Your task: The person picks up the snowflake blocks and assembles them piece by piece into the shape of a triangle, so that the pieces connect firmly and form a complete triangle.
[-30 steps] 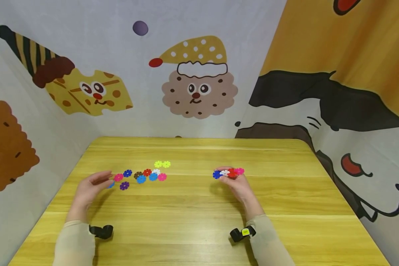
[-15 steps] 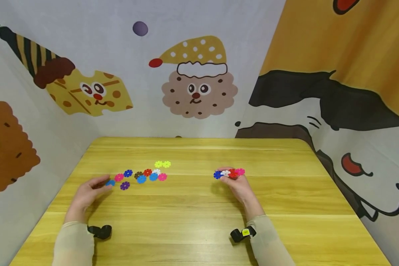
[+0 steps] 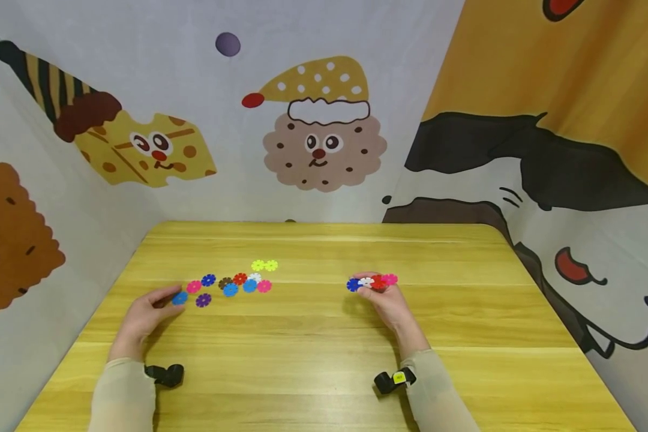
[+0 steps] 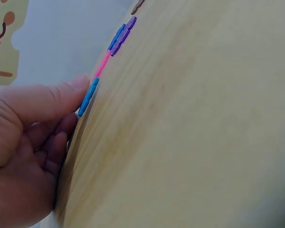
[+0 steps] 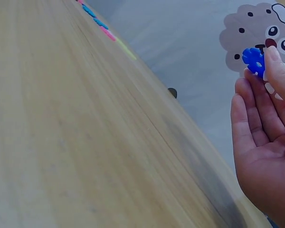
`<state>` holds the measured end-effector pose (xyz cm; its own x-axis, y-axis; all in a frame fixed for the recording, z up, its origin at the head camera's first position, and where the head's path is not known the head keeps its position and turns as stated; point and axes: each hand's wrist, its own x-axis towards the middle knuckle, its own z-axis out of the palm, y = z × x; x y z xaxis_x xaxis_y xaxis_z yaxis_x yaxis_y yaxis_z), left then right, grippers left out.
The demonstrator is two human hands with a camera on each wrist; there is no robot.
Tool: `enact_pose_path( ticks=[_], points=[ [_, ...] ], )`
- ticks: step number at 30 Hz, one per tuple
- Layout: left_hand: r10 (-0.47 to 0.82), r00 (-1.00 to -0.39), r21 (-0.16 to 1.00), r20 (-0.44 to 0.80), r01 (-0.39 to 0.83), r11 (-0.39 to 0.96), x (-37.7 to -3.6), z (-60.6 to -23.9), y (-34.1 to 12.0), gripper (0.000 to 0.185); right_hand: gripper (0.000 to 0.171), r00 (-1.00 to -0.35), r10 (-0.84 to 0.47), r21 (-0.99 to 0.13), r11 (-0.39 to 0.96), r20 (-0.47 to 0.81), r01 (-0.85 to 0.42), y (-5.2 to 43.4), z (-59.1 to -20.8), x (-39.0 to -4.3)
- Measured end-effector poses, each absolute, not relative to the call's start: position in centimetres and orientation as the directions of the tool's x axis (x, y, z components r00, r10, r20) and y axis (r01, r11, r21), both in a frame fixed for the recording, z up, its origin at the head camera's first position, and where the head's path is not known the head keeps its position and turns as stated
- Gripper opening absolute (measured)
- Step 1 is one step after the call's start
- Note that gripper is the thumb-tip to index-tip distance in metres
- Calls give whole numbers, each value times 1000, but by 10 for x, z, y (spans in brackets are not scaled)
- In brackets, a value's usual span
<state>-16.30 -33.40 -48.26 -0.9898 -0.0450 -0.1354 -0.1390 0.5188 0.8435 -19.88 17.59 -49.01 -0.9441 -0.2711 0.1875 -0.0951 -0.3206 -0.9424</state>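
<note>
On the yellow wooden table (image 3: 313, 336) lies a row of small flower-shaped plastic discs (image 3: 230, 285) in several colours. My left hand (image 3: 171, 295) is at the left end of that row, where its thumb and curled fingers pinch the edge of a light blue disc (image 3: 180, 297) lying on the table. The left wrist view shows the thumb (image 4: 61, 92) on that light blue disc (image 4: 88, 97). My right hand (image 3: 375, 288) holds a short chain of joined discs (image 3: 371, 281), blue, white, red and pink, just above the table. In the right wrist view, the chain's blue disc (image 5: 253, 59) shows behind the fingertips (image 5: 275, 61).
A yellow-green pair of discs (image 3: 264, 265) lies behind the row, and a purple disc (image 3: 203, 299) sits near my left fingers. Cartoon-printed cloth walls (image 3: 324, 132) close the table on three sides. Bare wood lies between my hands and toward the near edge.
My left hand has sunk from a raised pose to the table and drawn slightly back, thumb now on the light blue disc. The right hand and its chain have hardly moved.
</note>
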Motion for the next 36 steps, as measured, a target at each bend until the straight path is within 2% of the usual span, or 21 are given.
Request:
enact_pose_path(
  ticks=[8,18,26,36],
  points=[
    [-30,-997,820,-72,-76,568,-165,-487,-335,60,31,-947,-271,-945,-317,174,-83,175,-491,-198],
    [-65,-997,759,-42,-74,647,-166,-487,-336,51,31,-941,-284,-943,-321,185,-88,175,-491,-198],
    [-80,-996,748,-46,-88,658,-168,-488,-335,41,32,-940,-283,-943,-320,190,-94,175,-492,-198],
    [-152,-982,732,109,-24,681,-165,-491,-327,32,32,-948,-266,-946,-313,173,-85,174,-491,-198]
  ],
)
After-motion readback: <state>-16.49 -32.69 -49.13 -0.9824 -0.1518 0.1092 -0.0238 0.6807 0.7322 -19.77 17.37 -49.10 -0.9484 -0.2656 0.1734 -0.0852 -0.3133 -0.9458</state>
